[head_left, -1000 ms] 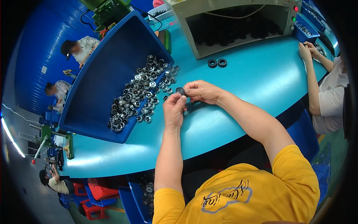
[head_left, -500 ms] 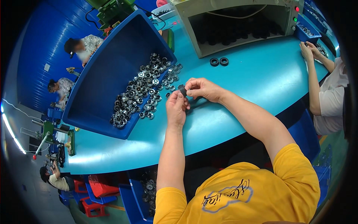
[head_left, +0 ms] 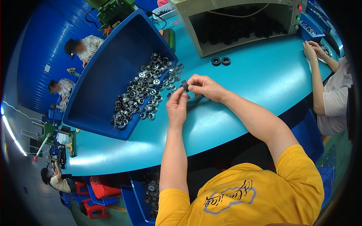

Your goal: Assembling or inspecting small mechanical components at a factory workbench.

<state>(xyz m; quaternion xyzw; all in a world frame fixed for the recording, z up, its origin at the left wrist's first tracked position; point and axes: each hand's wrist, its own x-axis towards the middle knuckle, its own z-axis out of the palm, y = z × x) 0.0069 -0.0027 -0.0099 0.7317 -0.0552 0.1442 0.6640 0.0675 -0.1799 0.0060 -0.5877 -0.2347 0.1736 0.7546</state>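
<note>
My left hand (head_left: pixel 177 107) and my right hand (head_left: pixel 205 87) meet over the turquoise table (head_left: pixel 256 79), just right of a pile of small metal ring parts (head_left: pixel 145 94). My right fingertips pinch a small dark ring part (head_left: pixel 184 85). The left fingertips touch it from below. The pile spills from the open corner of a large blue bin (head_left: pixel 109 75) onto the table.
Two black rings (head_left: pixel 221 61) lie before a grey box-shaped machine (head_left: pixel 241 22) holding dark parts. A co-worker's arms (head_left: pixel 320 75) rest at the table's right end. Other people sit at far left. Blue and red crates stand below the table edge.
Both hands stay together at the same spot by the pile, with only slight shifts of the fingers around the dark ring part.
</note>
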